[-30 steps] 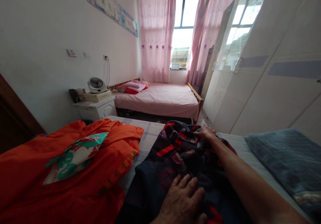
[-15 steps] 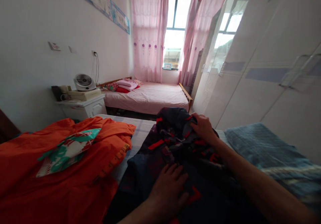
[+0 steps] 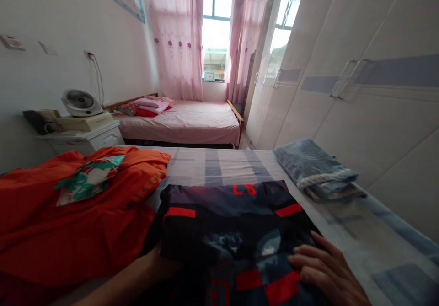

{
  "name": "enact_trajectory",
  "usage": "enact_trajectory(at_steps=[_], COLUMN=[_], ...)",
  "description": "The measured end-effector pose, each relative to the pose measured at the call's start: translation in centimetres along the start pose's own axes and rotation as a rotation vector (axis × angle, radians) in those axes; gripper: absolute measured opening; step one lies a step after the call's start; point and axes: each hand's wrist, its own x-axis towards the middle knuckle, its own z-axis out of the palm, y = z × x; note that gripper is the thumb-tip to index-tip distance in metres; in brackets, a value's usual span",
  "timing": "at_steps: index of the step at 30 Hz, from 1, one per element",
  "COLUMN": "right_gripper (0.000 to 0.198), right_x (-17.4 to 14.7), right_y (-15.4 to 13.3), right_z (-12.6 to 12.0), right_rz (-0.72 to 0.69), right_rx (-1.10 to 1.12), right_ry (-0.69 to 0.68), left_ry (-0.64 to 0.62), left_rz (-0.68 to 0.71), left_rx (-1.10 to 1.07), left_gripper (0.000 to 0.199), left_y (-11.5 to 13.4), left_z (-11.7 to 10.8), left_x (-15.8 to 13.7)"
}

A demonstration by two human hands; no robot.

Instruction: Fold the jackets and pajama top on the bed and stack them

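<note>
A black and navy garment (image 3: 219,233) with red blocks and red lettering lies folded, its far edge fairly straight, on the bed in front of me. At its left edge is my left hand (image 3: 163,262), with the fingers hidden beneath the fabric. My right hand (image 3: 322,269) rests on the right side of the garment, fingers spread and lying over the cloth. Left of the garment spreads a rumpled orange cloth item (image 3: 113,233), with a green, white and red patterned piece (image 3: 91,178) on top.
A folded blue-grey cloth (image 3: 312,166) lies on the striped bed sheet (image 3: 236,162) at the right. Beyond stand a pink bed (image 3: 195,120) and a nightstand (image 3: 103,136) with a fan (image 3: 81,102). White wardrobes (image 3: 343,86) line the right side.
The dark garment has gone from a bunched heap to a flatter, squared fold nearer me. My right hand came back toward me; my left moved to the garment's left edge. The view shifted right.
</note>
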Motion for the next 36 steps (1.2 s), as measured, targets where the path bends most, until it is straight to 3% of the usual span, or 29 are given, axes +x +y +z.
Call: enact_trajectory(at_steps=[2,6,9,12,14,16,18,19,23,25,28,30,34,36], right_gripper=[0.026,0.041,0.058,0.064,0.055,0.045,0.044,0.048,0.069,0.072,0.068,0.061,0.052,0.045], right_x=[-1.5,-2.9,-3.1,-2.3,-1.4,-0.9,-0.9,-1.1,-2.0,-1.6,0.3,1.8,3.6,3.8], right_y=[-0.4,-1.1,-2.1,-3.2,-3.5,-2.7,-0.8,0.5,6.4,8.5,10.3,10.8,10.9,10.7], right_z=[0.6,1.7,1.2,-0.7,-1.9,-2.5,-2.2,-1.7,0.7,1.6,2.4,2.6,3.0,3.1], right_rz=[0.061,0.154,0.171,0.202,0.274,0.464,0.735,0.864,1.182,1.237,1.283,1.327,1.378,1.36], right_rx=[-0.019,-0.03,0.013,0.122,0.194,0.202,0.148,0.121,0.205,0.352,0.472,0.567,1.0,1.042], right_ry=[-0.04,-0.159,-0.277,-0.399,-0.421,-0.335,-0.198,-0.145,-0.11,-0.116,-0.085,-0.095,-0.214,-0.208], left_ry=[-0.023,0.008,0.205,0.388,0.302,0.135,0.042,0.053,0.271,0.286,0.207,0.175,0.157,0.202], left_rz=[-0.007,-0.007,0.021,0.284,0.519,0.644,0.582,0.503,0.219,0.115,-0.031,-0.089,-0.136,-0.177], left_rx=[0.025,0.061,0.191,0.434,0.625,0.781,0.809,0.775,0.619,0.592,0.578,0.57,0.498,0.393], left_gripper=[0.041,0.029,0.026,0.03,0.041,0.045,0.032,0.03,0.043,0.056,0.071,0.071,0.062,0.063], left_y=[-0.1,0.5,1.0,1.8,2.5,2.8,2.3,1.7,-1.3,-2.1,-1.6,-0.7,0.3,0.3], left_z=[-1.3,-3.4,-4.2,-3.9,-3.1,-2.2,-1.7,-1.7,-3.3,-4.4,-5.4,-5.7,-6.0,-5.9], left_x=[-1.6,-3.4,-4.7,-5.9,-6.3,-6.2,-5.8,-5.5,-3.9,-2.7,-0.8,0.5,3.0,3.9])
